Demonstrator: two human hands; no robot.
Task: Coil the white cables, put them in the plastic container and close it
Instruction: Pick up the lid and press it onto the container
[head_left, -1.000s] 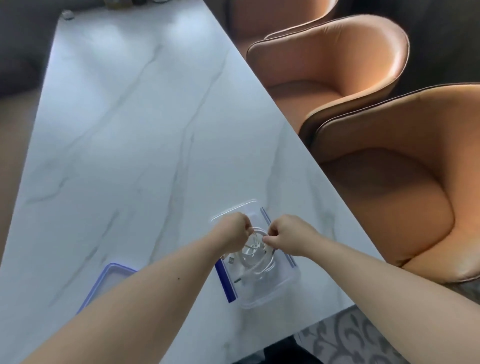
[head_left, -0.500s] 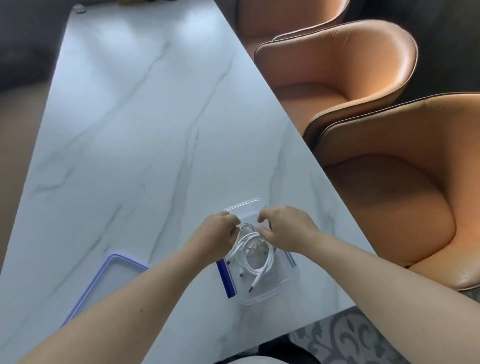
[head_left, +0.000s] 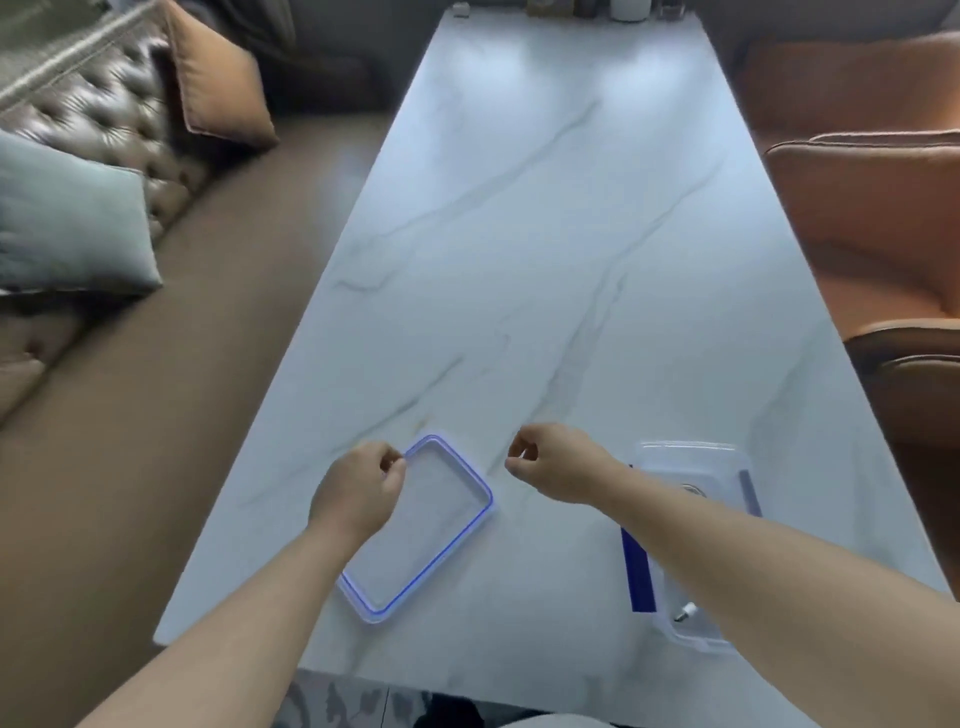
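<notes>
1. Both hands have left the plastic container (head_left: 727, 457) and moved to the left. A moment ago they were tucking the white cables (head_left: 687, 612) into it.
2. The cables now lie inside the container, near the right edge of the table (head_left: 519, 260) (only a plug end shows, the right arm hides the rest).
3. The left hand (head_left: 358, 499) has curled fingers right at a corner of the lid (head_left: 483, 493). I cannot tell if it grips it yet.
4. The right hand (head_left: 556, 462) hangs near the lid, fingers loosely curled, holding nothing.
5. Coiling looks done. I think closing comes next.
</notes>
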